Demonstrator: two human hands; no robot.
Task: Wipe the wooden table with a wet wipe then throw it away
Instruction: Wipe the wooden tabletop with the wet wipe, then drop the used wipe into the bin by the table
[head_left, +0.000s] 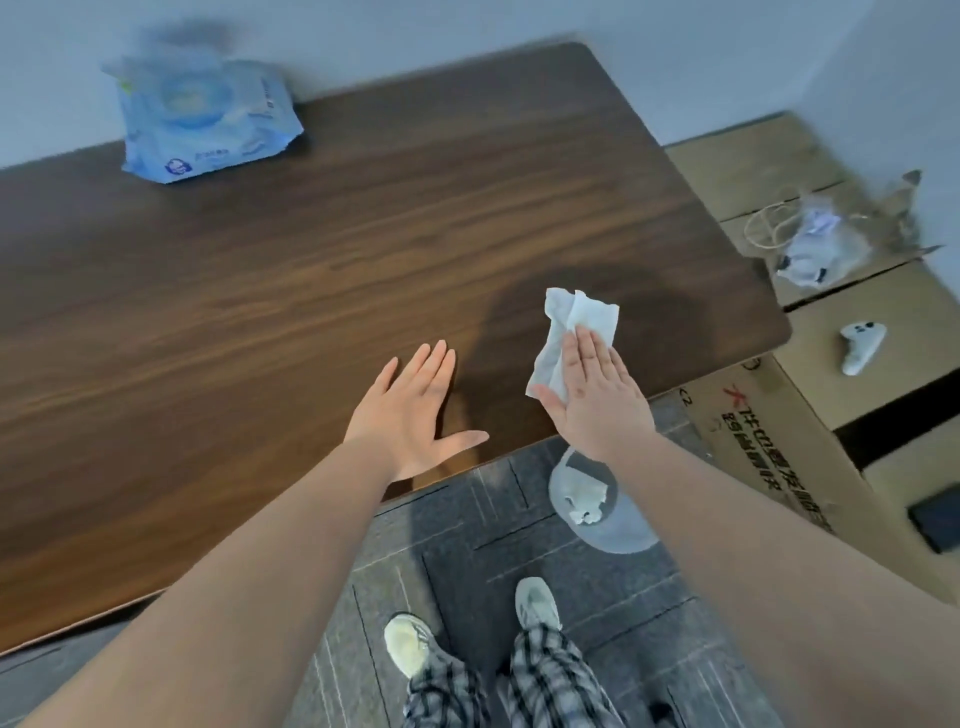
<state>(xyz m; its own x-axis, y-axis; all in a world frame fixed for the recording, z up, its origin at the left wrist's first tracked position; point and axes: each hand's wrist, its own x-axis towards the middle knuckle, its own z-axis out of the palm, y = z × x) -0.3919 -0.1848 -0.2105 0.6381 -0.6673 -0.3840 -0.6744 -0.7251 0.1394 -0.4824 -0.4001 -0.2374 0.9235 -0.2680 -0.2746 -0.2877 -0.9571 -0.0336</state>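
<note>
Right hand (597, 395) open, flat on wet wipe (574, 332) on table (260, 291) (near edge); left hand (415, 410) open, flat, just beside.

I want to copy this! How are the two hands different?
The right hand presses a white wet wipe against the wooden table; the left hand lies bare on it. The right sits nearer the table's corner. Both are flat, fingers straight.

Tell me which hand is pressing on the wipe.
The right hand. Its flat palm and fingers press the white wipe onto the table near the right edge. The left hand lies flat on bare wood, apart from the wipe.
</note>
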